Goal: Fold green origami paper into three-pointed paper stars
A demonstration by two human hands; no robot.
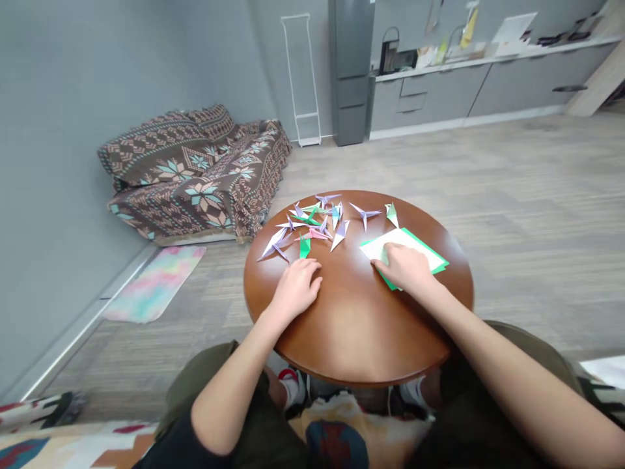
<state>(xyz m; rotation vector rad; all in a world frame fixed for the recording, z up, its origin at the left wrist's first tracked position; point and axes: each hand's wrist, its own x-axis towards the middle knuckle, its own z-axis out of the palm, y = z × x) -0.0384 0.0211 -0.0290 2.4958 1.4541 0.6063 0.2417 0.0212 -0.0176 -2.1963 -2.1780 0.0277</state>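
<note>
My left hand [297, 286] lies on the round wooden table [351, 326], fingers apart, holding nothing. Just beyond its fingertips sits a green folded paper piece [305, 246]. My right hand [407, 266] is over a stack of square origami paper [415, 243], white on top with green edges showing below. Its thumb and index finger close on the paper at the near left side; how many sheets they grip I cannot tell. Several folded paper cranes [312, 218] in purple, green, pink and blue cluster at the far left. A purple crane [364, 213] and a pale green crane [391, 215] stand apart behind the stack.
My knees are on either side of the table's near edge. Beyond it are a sofa [195, 176] with a patterned cover, a pastel mat [156, 280], a white rack [303, 85], a grey fridge [351, 71] and a kitchen counter [439, 91].
</note>
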